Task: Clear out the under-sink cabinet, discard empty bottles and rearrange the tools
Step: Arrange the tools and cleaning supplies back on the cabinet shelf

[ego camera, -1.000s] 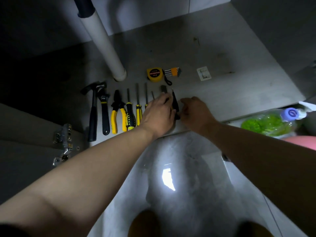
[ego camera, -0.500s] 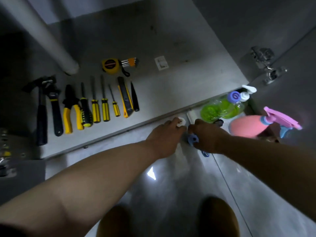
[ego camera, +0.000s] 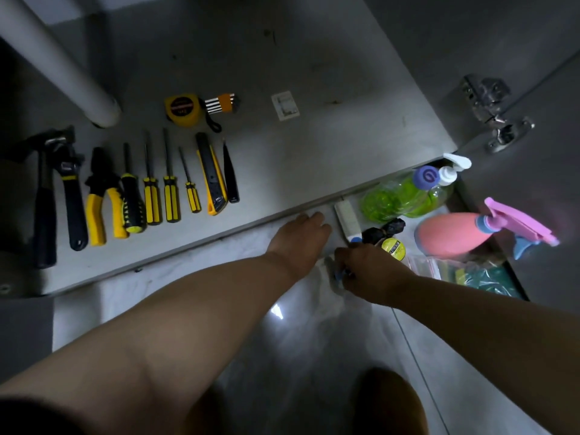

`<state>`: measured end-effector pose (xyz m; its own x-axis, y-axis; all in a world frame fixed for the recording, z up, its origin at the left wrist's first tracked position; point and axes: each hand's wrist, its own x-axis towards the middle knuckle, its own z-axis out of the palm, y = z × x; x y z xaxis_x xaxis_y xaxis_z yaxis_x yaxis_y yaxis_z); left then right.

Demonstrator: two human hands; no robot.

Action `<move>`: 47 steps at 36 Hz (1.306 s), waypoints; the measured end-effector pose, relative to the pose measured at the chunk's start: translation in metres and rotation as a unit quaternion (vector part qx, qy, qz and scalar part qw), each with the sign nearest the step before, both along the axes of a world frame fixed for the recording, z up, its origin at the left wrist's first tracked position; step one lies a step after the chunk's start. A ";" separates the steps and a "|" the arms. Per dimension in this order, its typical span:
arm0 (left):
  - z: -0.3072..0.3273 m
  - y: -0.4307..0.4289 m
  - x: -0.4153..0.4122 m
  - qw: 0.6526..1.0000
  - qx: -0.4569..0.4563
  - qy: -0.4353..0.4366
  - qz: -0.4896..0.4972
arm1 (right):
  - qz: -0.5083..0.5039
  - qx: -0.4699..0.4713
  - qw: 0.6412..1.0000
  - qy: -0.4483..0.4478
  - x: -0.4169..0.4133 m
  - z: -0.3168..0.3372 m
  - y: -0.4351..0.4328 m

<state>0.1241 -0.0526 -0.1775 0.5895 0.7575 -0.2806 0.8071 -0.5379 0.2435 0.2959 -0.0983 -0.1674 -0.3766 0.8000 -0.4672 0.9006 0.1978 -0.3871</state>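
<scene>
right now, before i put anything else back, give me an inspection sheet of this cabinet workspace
surface: grey cabinet floor, dimly lit, with a few dark marks.
job's things: hammer, wrench, pliers, four screwdrivers and utility knife lie side by side; tape measure and hex keys lie behind them; green bottles and pink spray bottle lie at right, off the cabinet floor.
clutter: white tube, black bundle, yellow roll and plastic bags by the bottles.
hands: left hand rests at the cabinet edge, grip of its fingers unclear; right hand grips a small blue item, mostly hidden.
cables: nothing seen.
surroundings: white pipe back left, door hinge right, glossy tile floor.
</scene>
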 end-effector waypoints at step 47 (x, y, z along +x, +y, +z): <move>0.074 0.076 -0.091 0.922 0.051 -0.293 0.249 | -0.267 0.103 0.918 0.275 -0.102 0.079 0.194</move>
<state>0.0331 0.0236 -0.1038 0.1898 0.9798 0.0635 0.7067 -0.1813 0.6839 0.1938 0.0953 -0.0885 -0.0392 0.9890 -0.1425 0.5704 -0.0950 -0.8159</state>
